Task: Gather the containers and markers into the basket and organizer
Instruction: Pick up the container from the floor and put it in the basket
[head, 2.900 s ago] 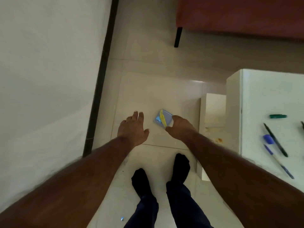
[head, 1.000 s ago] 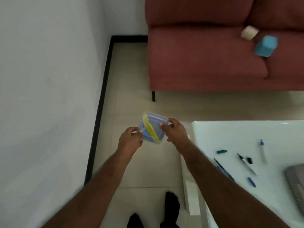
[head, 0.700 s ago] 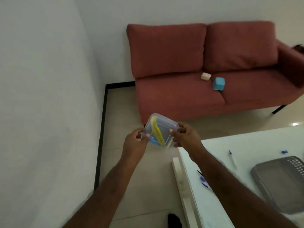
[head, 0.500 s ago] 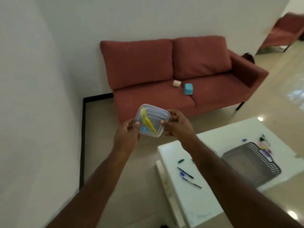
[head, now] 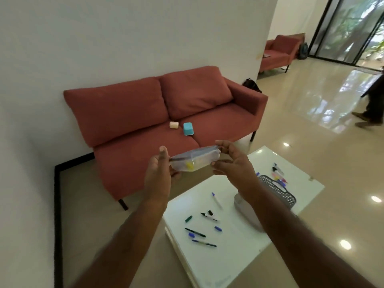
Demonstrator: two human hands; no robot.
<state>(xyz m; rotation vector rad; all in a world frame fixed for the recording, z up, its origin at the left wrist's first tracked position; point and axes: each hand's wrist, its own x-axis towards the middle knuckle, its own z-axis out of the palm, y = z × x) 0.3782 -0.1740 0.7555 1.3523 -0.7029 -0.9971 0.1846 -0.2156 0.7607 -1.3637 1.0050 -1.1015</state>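
Note:
I hold a clear lidded plastic container [head: 197, 161] with yellow pieces inside, level in front of me, above the floor between the sofa and the table. My left hand [head: 158, 173] grips its left end and my right hand [head: 232, 163] grips its right end. A grey perforated basket [head: 278, 192] stands on the white table [head: 232, 242], partly hidden behind my right forearm. Several markers and pens [head: 197, 232] and loose caps lie scattered on the table's near-left part. More markers [head: 277, 173] lie beyond the basket. A teal container [head: 188, 129] and a cream container [head: 174, 124] rest on the sofa seat.
A red two-seat sofa [head: 166, 113] stands against the white wall, behind the table. Glossy tiled floor [head: 311, 113] stretches to the right, where a person's legs [head: 372, 109] show at the edge. Another red chair [head: 279, 53] sits far back near glass doors.
I picked the clear container off the floor, took it in both hands and stood up. The view swung up and right to the sofa and table, and the container now lies flat.

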